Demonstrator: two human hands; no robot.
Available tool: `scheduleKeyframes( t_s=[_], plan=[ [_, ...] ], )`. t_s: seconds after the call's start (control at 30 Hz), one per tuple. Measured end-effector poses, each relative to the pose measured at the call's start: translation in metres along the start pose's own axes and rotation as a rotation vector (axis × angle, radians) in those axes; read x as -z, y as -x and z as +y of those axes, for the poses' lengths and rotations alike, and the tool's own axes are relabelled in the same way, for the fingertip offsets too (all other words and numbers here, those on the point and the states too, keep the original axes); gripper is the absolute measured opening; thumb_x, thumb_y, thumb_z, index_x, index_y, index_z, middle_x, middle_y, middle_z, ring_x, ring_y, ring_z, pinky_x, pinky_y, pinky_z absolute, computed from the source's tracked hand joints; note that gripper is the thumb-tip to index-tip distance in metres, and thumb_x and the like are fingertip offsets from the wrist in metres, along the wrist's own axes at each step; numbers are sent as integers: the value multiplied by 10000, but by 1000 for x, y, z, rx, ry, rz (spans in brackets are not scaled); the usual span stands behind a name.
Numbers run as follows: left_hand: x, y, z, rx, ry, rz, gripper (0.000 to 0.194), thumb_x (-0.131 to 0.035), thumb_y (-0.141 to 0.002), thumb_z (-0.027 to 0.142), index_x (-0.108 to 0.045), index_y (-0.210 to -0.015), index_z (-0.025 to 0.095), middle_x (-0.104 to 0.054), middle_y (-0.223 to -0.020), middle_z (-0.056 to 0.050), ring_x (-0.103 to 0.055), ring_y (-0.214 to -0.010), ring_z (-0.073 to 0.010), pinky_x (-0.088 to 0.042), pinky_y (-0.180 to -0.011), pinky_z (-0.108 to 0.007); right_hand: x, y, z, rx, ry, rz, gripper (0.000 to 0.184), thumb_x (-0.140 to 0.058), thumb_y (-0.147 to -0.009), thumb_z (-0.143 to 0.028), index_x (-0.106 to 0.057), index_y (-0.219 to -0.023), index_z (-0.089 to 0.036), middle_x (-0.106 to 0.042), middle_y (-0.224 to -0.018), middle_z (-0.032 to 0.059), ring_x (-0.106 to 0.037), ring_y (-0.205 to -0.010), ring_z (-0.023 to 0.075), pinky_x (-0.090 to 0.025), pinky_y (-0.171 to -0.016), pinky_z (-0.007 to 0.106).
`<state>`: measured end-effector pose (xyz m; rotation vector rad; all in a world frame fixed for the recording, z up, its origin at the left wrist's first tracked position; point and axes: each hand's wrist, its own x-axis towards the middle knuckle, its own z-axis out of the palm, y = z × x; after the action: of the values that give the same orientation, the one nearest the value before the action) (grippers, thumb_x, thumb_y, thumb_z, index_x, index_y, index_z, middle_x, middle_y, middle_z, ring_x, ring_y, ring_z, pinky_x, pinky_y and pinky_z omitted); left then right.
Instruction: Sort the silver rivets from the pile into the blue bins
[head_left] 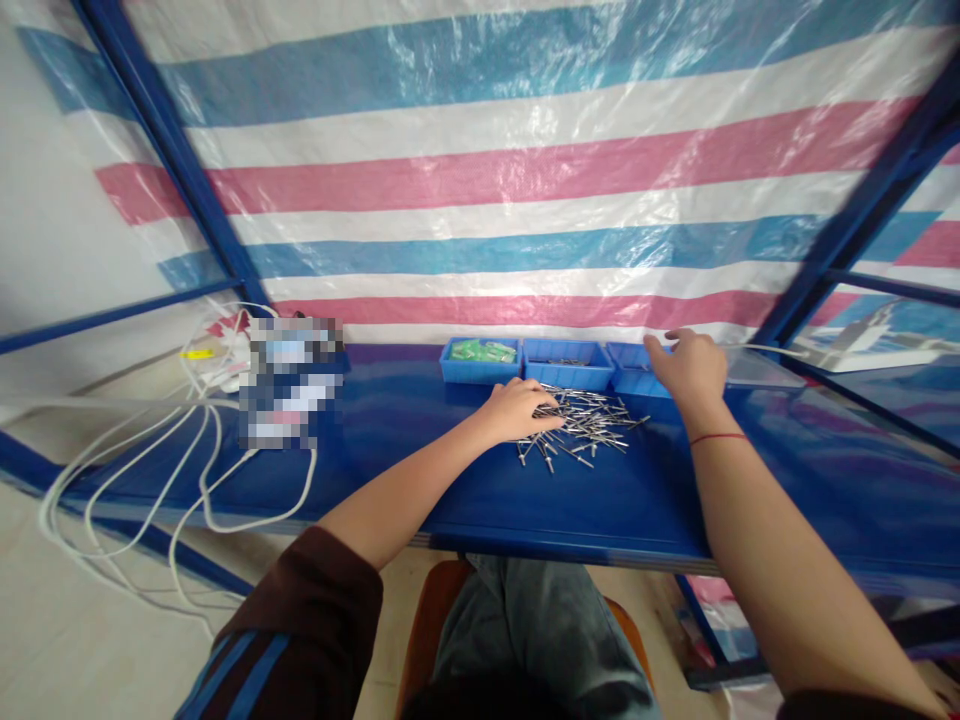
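Observation:
A loose pile of thin silver pop rivets (592, 420) lies on the blue tabletop. My left hand (517, 410) rests at the pile's left edge, fingers curved over the rivets and thumb apart from them. Farther right, my right hand (694, 365) hovers at the right blue bin (626, 370) and hides part of it. Its thumb stands away from the bent fingers, and nothing shows between them. Some rivets lie inside the middle blue bin (568, 372). Green packets (482, 350) fill the left blue bin (480, 372).
White cables (217, 470) loop over the table's left end, beside a blurred-out item (289, 380). A clear plastic lid or tray (761, 368) lies right of the bins. Blue metal posts (180, 170) and a striped plastic sheet (487, 190) bound the back.

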<state>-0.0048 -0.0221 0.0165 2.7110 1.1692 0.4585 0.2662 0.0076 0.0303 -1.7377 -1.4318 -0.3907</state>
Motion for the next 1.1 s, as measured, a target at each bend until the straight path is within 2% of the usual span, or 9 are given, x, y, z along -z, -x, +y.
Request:
scheduleKeyframes(
  t_s=[0.1,0.2,0.4,0.47,0.53,0.63,0.7,0.97,1.1],
  plan=[
    [1,0,1,-4,-9,-5,281,-531,-875,446,-665,-1062,285,-613,-1146,-40,-528,-1092,-264,-405,-905,-433,-2,1,-6,-41,26,45,389,-468,-798,-384,-655,-1004,-111,-657,-827,161,-590,-823,294,-424,-766,428],
    [2,-1,2,-24,-26,23,207,-509,-893,344,-690,-959,268,-641,-1051,-26,-563,-1017,-233,-422,-863,-385,0,4,-21,23,-13,-11,369,-494,-777,-355,-665,-992,-109,-669,-836,155,-597,-827,286,-429,-780,407],
    [0,-1,2,-27,-87,93,237,-447,-918,303,-667,-882,225,-640,-1020,-33,-570,-969,-220,-426,-826,-354,4,9,-40,100,-112,-130,306,-514,-758,-341,-688,-916,-144,-687,-835,125,-616,-803,271,-450,-777,392],
    [0,-2,1,-10,-68,158,247,-416,-934,285,-647,-891,210,-641,-1012,-37,-577,-958,-209,-432,-823,-342,7,11,-45,113,-192,-222,262,-527,-745,-311,-692,-876,-156,-698,-841,109,-622,-786,254,-456,-772,382],
    [1,-3,0,4,-17,254,240,-396,-944,258,-622,-901,191,-644,-976,-41,-585,-935,-194,-439,-821,-324,10,14,-53,176,-343,-371,228,-529,-756,-311,-691,-829,-169,-710,-865,88,-627,-796,232,-461,-782,366],
    [2,-7,-4,-10,79,393,200,-398,-943,224,-589,-903,178,-643,-936,-42,-588,-905,-171,-445,-830,-301,14,21,-68,312,-568,-571,277,-523,-805,-399,-693,-815,-180,-718,-899,64,-630,-851,215,-464,-796,346],
    [1,-9,-6,-36,137,454,166,-415,-936,204,-575,-904,174,-642,-923,-41,-589,-887,-163,-450,-830,-293,15,26,-76,366,-627,-634,316,-537,-807,-450,-699,-825,-179,-719,-881,62,-629,-832,210,-467,-768,339],
    [1,-10,-4,-48,249,564,126,-461,-926,215,-571,-883,170,-645,-875,-39,-601,-832,-157,-471,-810,-300,9,36,-87,396,-663,-715,352,-554,-807,-484,-706,-822,-166,-689,-760,46,-584,-685,167,-439,-656,307],
    [2,-11,-3,-41,334,601,100,-518,-905,255,-575,-896,173,-649,-866,-32,-609,-788,-145,-490,-758,-289,6,39,-90,381,-710,-700,428,-551,-799,-550,-697,-763,-149,-672,-723,51,-558,-654,161,-425,-638,306]
  ],
)
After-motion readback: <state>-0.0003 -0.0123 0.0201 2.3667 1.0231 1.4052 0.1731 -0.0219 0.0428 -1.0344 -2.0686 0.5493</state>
